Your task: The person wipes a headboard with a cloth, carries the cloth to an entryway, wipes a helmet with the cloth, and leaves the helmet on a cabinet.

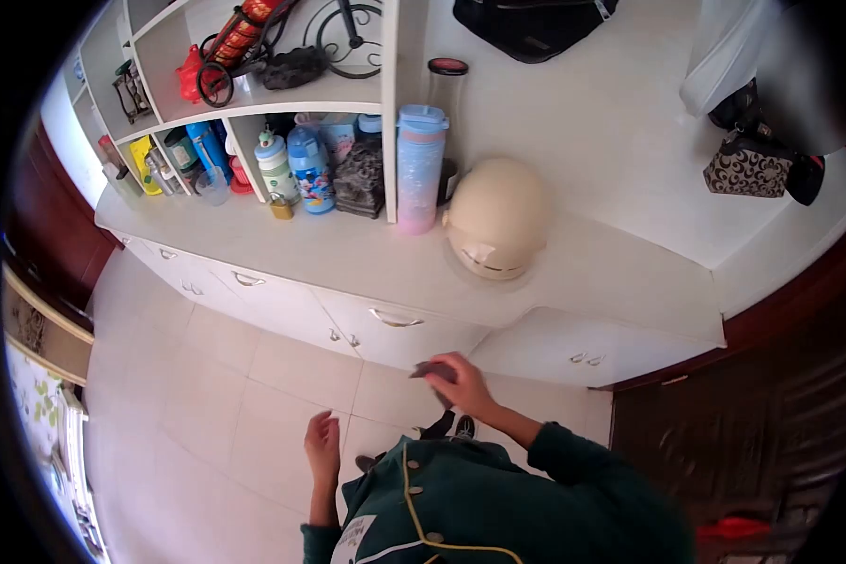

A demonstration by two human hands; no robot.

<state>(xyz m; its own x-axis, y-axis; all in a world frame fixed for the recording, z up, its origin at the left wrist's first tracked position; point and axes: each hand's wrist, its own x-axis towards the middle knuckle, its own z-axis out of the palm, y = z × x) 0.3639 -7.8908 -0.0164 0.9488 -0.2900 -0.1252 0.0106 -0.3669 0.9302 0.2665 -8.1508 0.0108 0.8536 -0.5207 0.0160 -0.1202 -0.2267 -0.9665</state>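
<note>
My right hand (468,387) is closed around a dark brown, soft-looking piece (432,370), perhaps cloth. It is held in front of my body, just off the cabinet's front edge; its exact kind is unclear. My left hand (322,444) hangs over the floor to the left, fingers loosely bent and nothing visible in them. Nearest beyond my right hand is the white cabinet (385,350), with metal handles on its doors and drawers. On its top sit a beige helmet (500,216) and a tall blue-and-pink bottle (420,169).
A shelf unit (390,113) at the back left holds several bottles, a small padlock (280,207) and a red ornament (195,75). A black bag (536,28) and a patterned pouch (747,169) hang on the wall. A dark door (743,423) stands right.
</note>
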